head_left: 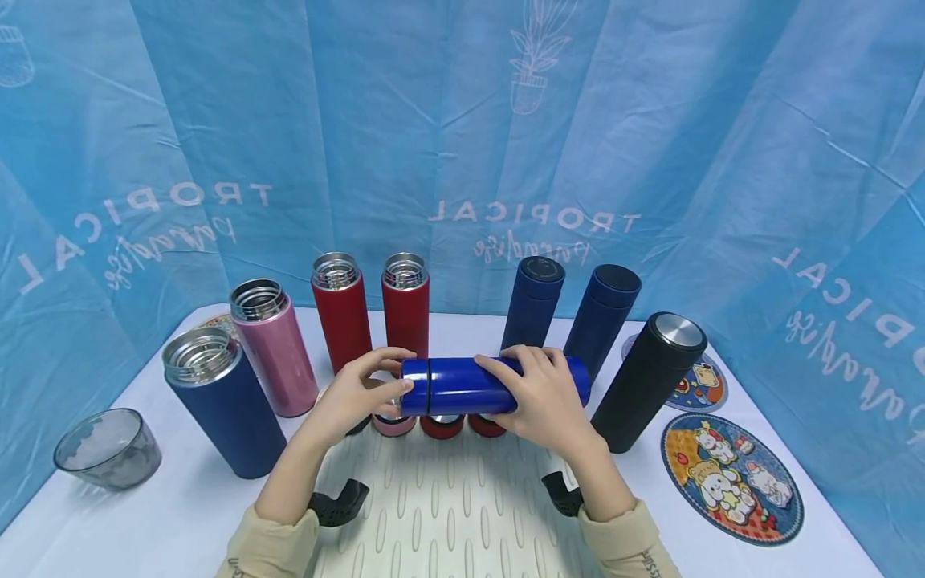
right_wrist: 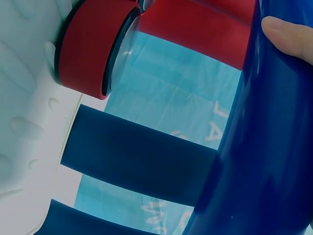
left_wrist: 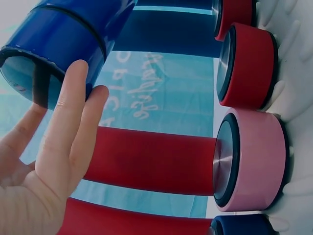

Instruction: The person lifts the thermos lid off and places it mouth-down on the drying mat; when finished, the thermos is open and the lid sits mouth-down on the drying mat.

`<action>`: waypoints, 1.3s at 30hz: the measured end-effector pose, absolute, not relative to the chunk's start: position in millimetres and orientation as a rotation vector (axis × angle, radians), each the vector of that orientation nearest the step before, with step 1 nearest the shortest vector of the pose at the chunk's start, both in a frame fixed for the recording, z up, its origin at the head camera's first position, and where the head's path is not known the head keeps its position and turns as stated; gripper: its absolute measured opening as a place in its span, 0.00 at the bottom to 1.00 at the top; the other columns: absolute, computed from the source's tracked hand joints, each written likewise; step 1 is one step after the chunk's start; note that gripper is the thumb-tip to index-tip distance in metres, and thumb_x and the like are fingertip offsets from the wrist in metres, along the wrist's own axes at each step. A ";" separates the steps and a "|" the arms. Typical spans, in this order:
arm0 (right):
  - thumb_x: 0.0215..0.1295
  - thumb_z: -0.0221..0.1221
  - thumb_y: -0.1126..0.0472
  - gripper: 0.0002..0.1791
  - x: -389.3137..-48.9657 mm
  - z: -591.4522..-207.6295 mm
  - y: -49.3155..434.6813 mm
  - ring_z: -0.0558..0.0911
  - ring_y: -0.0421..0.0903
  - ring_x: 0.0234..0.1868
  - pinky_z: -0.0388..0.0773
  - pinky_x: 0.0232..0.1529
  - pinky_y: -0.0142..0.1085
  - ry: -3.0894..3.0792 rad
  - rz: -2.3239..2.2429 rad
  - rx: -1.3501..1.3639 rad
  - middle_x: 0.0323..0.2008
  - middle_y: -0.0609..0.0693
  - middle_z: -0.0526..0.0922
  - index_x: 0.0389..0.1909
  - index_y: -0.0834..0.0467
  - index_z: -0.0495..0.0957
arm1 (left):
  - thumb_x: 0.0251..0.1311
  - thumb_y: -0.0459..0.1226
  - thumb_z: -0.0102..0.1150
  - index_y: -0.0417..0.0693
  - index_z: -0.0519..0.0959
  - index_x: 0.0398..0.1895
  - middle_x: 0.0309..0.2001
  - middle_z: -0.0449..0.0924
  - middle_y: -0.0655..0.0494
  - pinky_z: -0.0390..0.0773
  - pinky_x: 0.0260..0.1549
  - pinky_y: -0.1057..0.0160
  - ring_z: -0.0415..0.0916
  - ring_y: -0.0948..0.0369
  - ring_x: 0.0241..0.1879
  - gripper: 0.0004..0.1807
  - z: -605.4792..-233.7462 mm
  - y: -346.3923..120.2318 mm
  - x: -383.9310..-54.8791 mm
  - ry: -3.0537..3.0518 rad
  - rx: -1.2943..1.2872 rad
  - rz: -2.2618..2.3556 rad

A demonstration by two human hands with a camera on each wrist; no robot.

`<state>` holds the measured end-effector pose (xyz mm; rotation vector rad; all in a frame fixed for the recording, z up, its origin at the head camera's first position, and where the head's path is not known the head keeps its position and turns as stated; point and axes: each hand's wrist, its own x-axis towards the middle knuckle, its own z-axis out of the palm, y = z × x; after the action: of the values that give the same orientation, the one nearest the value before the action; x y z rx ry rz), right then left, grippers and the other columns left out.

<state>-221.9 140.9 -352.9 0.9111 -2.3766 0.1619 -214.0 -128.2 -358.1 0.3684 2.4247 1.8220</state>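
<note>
A glossy blue thermos (head_left: pixel 466 387) lies level in the air above the white mat, its capped end to the left. My right hand (head_left: pixel 547 399) grips its body from above. Around the blue cap (head_left: pixel 415 377) my left hand (head_left: pixel 349 399) has its thumb and fingertips; in the left wrist view the fingers (left_wrist: pixel 68 122) touch the cap's side. Behind and below the thermos stands a row of loose lids: a pink lid (left_wrist: pixel 257 159), a red lid (left_wrist: pixel 250 66), another red lid (right_wrist: pixel 90 46) and a dark blue lid (left_wrist: pixel 244 226).
Lidless bottles stand at left: dark blue (head_left: pixel 227 417), pink (head_left: pixel 282 361) and two red (head_left: pixel 341 321). Capped navy bottles (head_left: pixel 531 313) and a black bottle (head_left: pixel 643 385) stand at right. A glass bowl (head_left: pixel 108 449) is far left, a cartoon coaster (head_left: pixel 733 482) far right. The textured mat (head_left: pixel 448 522) lies in front.
</note>
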 end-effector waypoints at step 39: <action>0.32 0.75 0.44 0.43 -223.7 -352.3 143.1 0.76 0.55 0.48 0.67 0.49 0.51 -2.348 0.131 0.903 0.47 0.55 0.77 0.57 0.43 0.72 | 0.49 0.38 0.67 0.55 0.68 0.58 0.58 0.65 0.43 0.79 0.41 0.52 0.68 0.43 0.54 0.30 -356.2 -132.5 -211.9 2.395 0.539 1.829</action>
<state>-223.7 143.1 -352.3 0.9028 -2.3477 0.1307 -211.9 -132.5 -356.2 0.5392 2.3946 1.8287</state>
